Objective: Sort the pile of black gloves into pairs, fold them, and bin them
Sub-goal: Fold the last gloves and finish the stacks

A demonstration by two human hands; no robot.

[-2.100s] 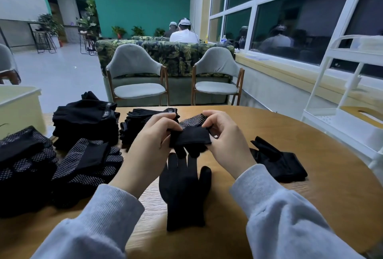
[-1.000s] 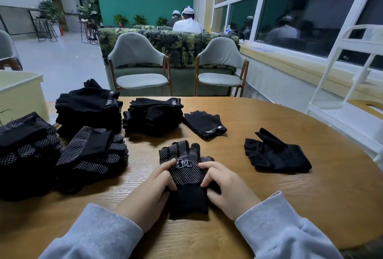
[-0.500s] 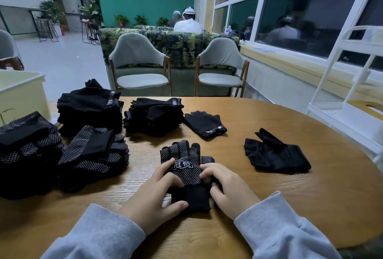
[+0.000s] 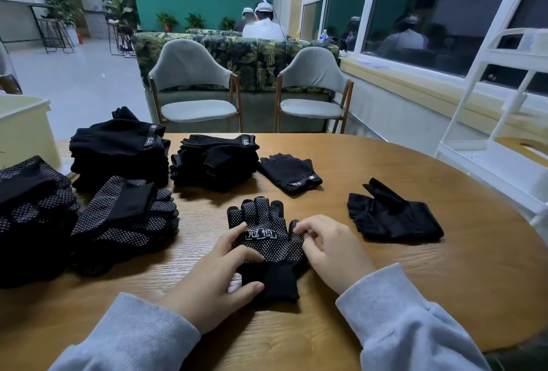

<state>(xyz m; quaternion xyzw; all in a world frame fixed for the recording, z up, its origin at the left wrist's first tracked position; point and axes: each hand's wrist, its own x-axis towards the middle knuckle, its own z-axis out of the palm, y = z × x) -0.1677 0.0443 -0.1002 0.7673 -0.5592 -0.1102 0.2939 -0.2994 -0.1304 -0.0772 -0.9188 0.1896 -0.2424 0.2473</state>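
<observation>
At the far left edge I see a heap of dotted gloves (image 4: 32, 192) on the tabletop (image 4: 444, 275), with a folded dotted pair (image 4: 124, 219) just beside it. Behind them sit two stacks of plain black gloves, the taller stack (image 4: 118, 151) to the left and the lower stack (image 4: 216, 160) to its right. A single fingerless glove (image 4: 292, 173) lies next to the lower stack. In the middle, near me, the dotted glove with a white label (image 4: 261, 231) lies flat, fingertips pointing away from me. My left hand (image 4: 207, 278) rests on its left side, fingers (image 4: 234, 234) spread and straight, thumb touching the cuff. My right hand (image 4: 332, 252) sits at the glove's right edge, its fingers (image 4: 305, 225) curled and pinching the glove's thumb. Further right, apart from the rest, lies a crumpled fingerless glove (image 4: 391, 216). A white rack (image 4: 498, 121) stands beyond the tabletop's right rim.
</observation>
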